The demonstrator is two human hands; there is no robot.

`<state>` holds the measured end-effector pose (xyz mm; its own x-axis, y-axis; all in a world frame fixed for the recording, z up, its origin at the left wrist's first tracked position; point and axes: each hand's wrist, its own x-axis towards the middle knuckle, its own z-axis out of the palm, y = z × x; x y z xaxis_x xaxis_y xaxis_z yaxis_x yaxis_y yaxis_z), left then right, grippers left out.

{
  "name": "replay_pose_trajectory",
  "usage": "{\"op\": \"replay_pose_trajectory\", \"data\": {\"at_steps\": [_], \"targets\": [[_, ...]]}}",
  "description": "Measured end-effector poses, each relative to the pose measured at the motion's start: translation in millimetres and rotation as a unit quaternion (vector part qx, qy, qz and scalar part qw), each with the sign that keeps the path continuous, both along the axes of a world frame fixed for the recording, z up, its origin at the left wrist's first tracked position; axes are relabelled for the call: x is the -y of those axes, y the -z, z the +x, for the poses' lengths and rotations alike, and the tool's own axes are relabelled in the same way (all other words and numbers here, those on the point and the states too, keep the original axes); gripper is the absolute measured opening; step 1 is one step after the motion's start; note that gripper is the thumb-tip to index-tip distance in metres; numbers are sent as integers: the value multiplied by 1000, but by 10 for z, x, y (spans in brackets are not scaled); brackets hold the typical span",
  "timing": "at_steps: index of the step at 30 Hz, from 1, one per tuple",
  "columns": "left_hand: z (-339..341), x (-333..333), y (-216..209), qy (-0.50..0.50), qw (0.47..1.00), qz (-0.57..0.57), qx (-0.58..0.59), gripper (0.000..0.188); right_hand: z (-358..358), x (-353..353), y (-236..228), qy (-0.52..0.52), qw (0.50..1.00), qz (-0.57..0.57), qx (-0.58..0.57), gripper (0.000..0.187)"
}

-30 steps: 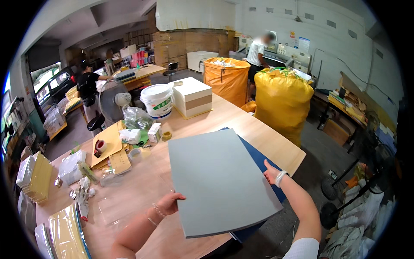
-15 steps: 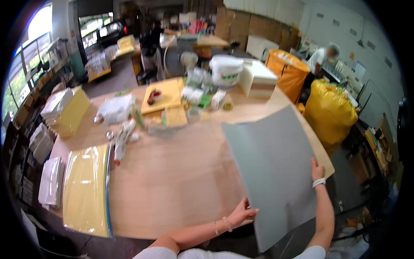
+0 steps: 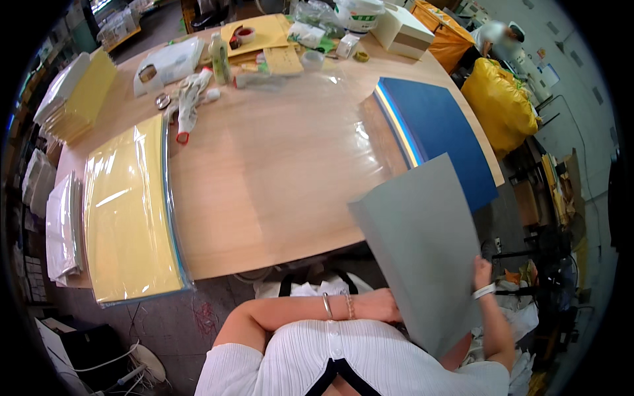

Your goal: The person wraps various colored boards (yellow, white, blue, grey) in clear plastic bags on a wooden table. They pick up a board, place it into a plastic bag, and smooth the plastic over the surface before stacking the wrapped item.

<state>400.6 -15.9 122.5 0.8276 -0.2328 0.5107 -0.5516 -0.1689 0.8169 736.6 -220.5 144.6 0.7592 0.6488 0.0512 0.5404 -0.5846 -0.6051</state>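
Note:
A large grey sheet [image 3: 422, 244], stiff and slightly bowed, is tilted in front of me over the table's near right edge. My right hand [image 3: 483, 272] is closed on its right edge. At its lower left edge is my left hand [image 3: 382, 305], gripping there with the fingertips hidden by the sheet. Beyond the sheet lies a stack of dark blue sheets [image 3: 439, 132], with yellow, white and lighter blue layers showing along its left side. A sheet of clear plastic film [image 3: 317, 132] lies flat across the middle of the table.
On the left sit a plastic-wrapped yellow stack [image 3: 125, 211], a white packet [image 3: 63, 228] and another yellow stack [image 3: 79, 96]. White gloves [image 3: 190, 102], a bottle [image 3: 219, 59] and tape rolls lie farther back. A yellow sack [image 3: 500, 105] and a person [image 3: 492, 36] are at the far right.
The grey sheet has come toward me and down off the table, uncovering the blue stack. Both hands still grip it, and the view has tilted downward.

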Motion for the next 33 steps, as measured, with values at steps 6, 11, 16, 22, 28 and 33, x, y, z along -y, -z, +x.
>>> {"op": "replay_pose_trajectory", "data": {"at_steps": [6, 11, 16, 22, 28, 33], "targets": [[-844, -901, 585, -330, 942, 13, -62, 19, -1190, 397, 1156, 44, 996, 52, -56, 46], [-750, -1732, 1086, -613, 717, 258, -208, 31, -1419, 675, 1124, 78, 994, 45, -61, 45], [-796, -2055, 1076, -597, 697, 324, -230, 27, -1571, 655, 977, 74, 993, 88, -39, 44], [-705, -1512, 1241, -595, 729, 299, -158, 19, -1558, 636, 853, 32, 999, 20, -10, 40], [-763, -1783, 887, -600, 759, 231, -99, 17, -1500, 465, 789, -15, 1000, -10, -10, 41], [-531, -2440, 1169, -595, 724, 208, -281, 24, -1457, 10, 677, -111, 993, -21, 22, 44]]}}
